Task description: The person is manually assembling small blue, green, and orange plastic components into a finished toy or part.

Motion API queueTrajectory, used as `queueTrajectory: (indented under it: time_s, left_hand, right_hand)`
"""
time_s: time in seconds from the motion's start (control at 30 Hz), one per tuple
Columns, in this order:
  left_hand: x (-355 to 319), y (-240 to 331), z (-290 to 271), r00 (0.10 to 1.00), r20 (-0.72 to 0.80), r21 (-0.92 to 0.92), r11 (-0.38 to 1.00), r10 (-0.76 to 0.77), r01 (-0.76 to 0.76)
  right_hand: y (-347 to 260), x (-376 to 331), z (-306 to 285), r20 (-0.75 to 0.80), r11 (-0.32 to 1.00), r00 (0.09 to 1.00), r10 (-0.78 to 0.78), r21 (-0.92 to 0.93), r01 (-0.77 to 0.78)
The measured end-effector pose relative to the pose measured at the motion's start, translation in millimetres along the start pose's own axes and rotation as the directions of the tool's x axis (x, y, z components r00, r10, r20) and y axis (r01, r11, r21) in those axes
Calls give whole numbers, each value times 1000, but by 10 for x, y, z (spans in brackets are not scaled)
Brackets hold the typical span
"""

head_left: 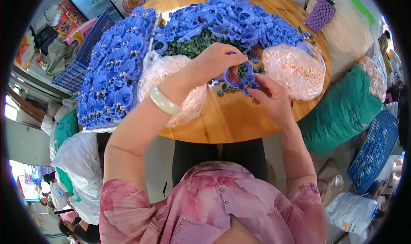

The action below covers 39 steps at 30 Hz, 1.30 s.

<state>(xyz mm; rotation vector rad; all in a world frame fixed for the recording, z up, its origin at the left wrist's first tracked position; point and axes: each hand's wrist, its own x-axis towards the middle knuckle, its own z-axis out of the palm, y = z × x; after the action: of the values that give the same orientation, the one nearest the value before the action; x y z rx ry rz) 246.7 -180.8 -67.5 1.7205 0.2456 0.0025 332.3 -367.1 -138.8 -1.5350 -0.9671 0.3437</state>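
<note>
Over the near middle of the round table, both hands are closed on one blue plastic piece point(247, 80) with a ring-shaped part. My left hand point(220, 60), its wrist in a pale bangle, grips it from the upper left. With thumb and fingers, my right hand point(270, 93) pinches its lower right side. Just behind the hands lies a heap of small dark green parts point(188, 46). Beyond that spreads a large pile of similar blue plastic parts point(231, 17). Clear plastic bags with small beige pieces lie on either side: a left bag point(195, 105) partly behind my left forearm and a right bag point(295, 70).
At left, a tray holds rows of blue pieces point(113, 72) with small dark and pale bits. Beside it stands a blue crate point(81, 58). A bottle in a purple knitted cover point(321, 13) is at the far right. Green sack point(342, 111) and blue basket point(374, 150) flank the table's right.
</note>
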Motion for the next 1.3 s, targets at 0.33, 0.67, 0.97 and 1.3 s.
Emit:
queueTrajectory:
  time_s: [0.33,0.67,0.97,1.3]
  left_hand:
    - [-386,-545,401,976,-53,-612,765,212,-200]
    - [-591,-832,373,922,-343,-633,682,177,-367]
    - [-836,-708,-5,806,-551,-644,505,215,-575]
    - [-959,-740,50,815,-544,-647,518,199,-559]
  right_hand:
    - [111,-240,234,128,661,909,396,647,-379]
    - [-23,-188,480,260,703,892,369,550,-451]
    - [87,106,562,213,936,973,-93,-313,158]
    - [242,73,545,393,719,903,-173,-576,389]
